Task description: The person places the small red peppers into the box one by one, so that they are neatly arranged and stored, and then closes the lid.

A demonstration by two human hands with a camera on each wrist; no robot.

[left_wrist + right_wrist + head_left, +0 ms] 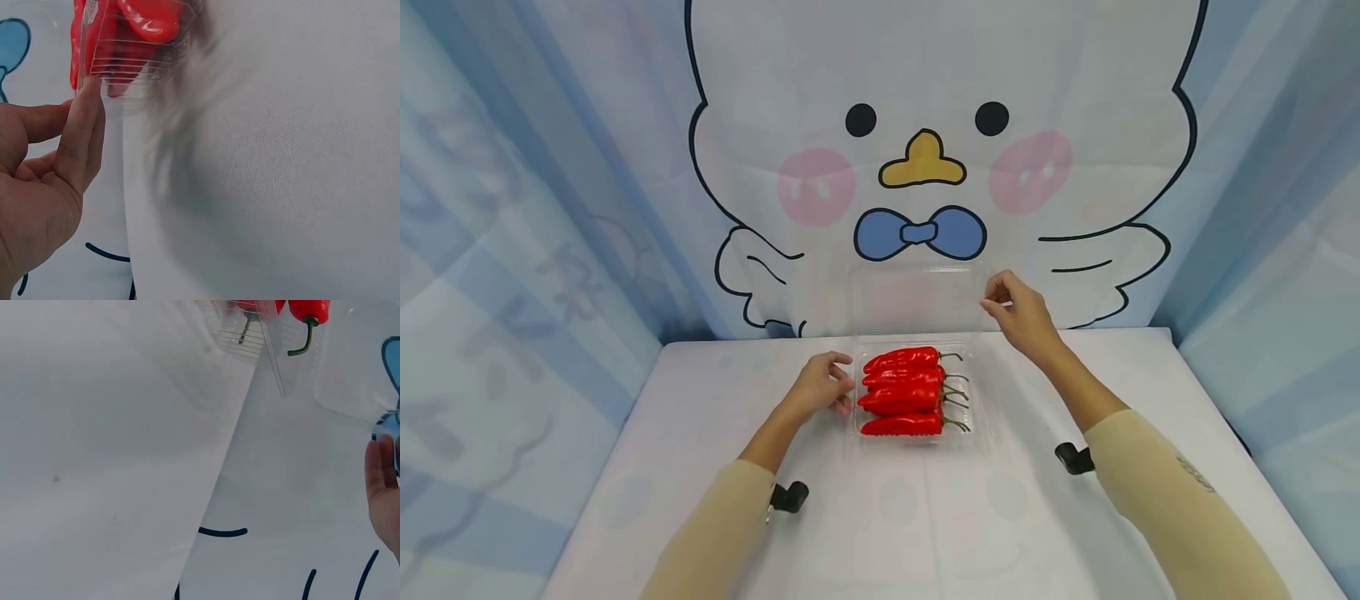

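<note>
A clear plastic clamshell box [972, 417] stands on the table with several glossy red chili peppers [902, 398] lying side by side in it, green stems to the right. Its transparent lid [917, 300] is raised upright at the back, hard to see against the backdrop. At the box's left side is my left hand [822, 385], its nearly straight fingers touching the rim; in the left wrist view the fingertips [89, 94] meet the rim's edge. My right hand [1018, 315] pinches the lid's right edge between thumb and forefinger; the right wrist view shows only part of this hand [386, 494].
A white cloth covers the table [880, 525]. Behind it hangs a backdrop with a cartoon chick [917, 167], and blue-white curtains [512, 317] enclose both sides. Dark wrist-camera mounts [790, 497] stick out at the sleeve cuffs.
</note>
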